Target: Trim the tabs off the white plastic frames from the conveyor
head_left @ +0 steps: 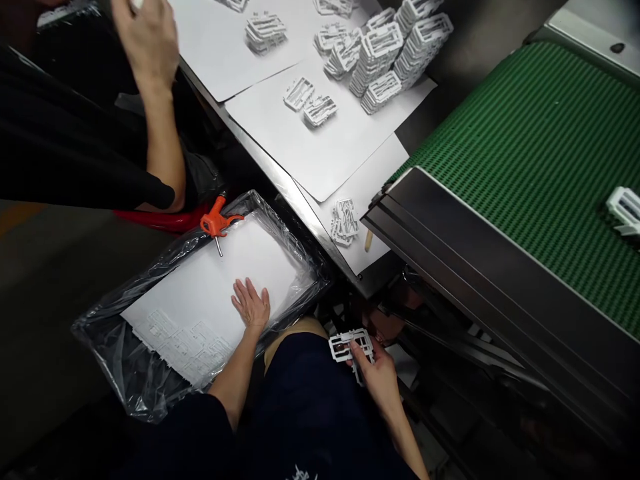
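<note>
White plastic lattice frame (344, 347) sits at my six o'clock, pinched in the right hand (379, 377), whose fingers are clamped around its lower edge. The left hand (251, 305) lies open and flat on a white paper sheet (210, 300), gripping nothing, and that sheet rests in a clear plastic bag (117, 347) at my seven o'clock. Risks, as I judge them: the slick film could let the sheet slide, and the metal pin of the orange-handled tool (215, 223), lying at the bag's rim, could tear it. The right hand works close to the dark steel conveyor frame (450, 227), a hard edge that could snag the thin bars. Room there is tight; more opens over the dark floor (45, 300) at nine o'clock, below the co-worker's hand (145, 40) at eleven.
</note>
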A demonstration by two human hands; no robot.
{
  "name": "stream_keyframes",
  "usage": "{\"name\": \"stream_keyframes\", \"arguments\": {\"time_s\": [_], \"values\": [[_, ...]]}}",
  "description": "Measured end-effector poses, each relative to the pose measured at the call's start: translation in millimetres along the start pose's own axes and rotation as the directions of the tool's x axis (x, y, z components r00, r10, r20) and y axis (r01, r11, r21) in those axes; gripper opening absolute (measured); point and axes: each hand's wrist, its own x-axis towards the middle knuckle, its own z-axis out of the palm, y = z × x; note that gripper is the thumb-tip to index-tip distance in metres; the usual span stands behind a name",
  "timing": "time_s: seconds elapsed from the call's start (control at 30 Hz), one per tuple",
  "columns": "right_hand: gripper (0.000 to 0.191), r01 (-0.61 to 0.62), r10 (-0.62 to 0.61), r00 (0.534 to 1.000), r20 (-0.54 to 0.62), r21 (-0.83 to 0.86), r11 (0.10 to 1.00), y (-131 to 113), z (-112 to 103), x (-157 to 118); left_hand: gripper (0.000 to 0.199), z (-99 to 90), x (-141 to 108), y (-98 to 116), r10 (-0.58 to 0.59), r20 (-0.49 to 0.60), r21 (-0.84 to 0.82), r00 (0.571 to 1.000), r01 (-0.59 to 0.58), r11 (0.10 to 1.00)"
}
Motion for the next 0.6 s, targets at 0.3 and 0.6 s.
{"name": "stream_keyframes", "arguments": {"time_s": [0.3,0.6], "values": [[0.05,-0.092,0.092,0.996,0.005,0.146,0.985,10,-10,-7,0.065,-5.2,-8,11,0.042,0.107,-0.07,0.993,-0.035,0.997],[0.039,0.039,-0.052,0.999,0.005,0.587,0.809,10,-37,-9,0.052,-99.6,-32,130,0.414,0.415,-0.524,0.81,-0.159,0.837]]}}
